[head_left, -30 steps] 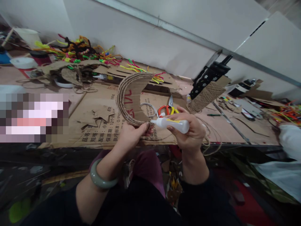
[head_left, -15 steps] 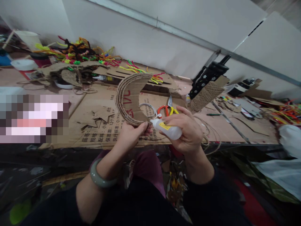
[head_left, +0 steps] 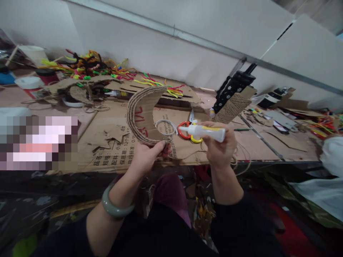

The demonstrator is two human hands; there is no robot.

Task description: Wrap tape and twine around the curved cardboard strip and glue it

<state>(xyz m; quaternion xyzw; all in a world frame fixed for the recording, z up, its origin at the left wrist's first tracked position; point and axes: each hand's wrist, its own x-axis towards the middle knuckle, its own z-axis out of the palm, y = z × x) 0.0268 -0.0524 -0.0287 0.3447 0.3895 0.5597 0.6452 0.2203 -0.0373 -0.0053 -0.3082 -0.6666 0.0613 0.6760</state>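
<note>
Moon [head_left: 143, 123] made of card, with rough string round its curved edge, is up over the brown sheet [head_left: 115, 111] on the table, right in front of the person. I can't tell if it touches the sheet. The left hand [head_left: 147, 154] pinches its low tip, thumb on top. The right hand [head_left: 223, 144] is wrapped round a white bottle [head_left: 206, 131]; its thin end points at the moon but is apart from it.

I think the moon is light and a bit stiff, and the string should not slip. The thin tips look easy to bend, so the fat middle seems best to hold. The bottle looks soft to squeeze. A white ring [head_left: 175, 127] and scissors [head_left: 192, 116] lie near.
</note>
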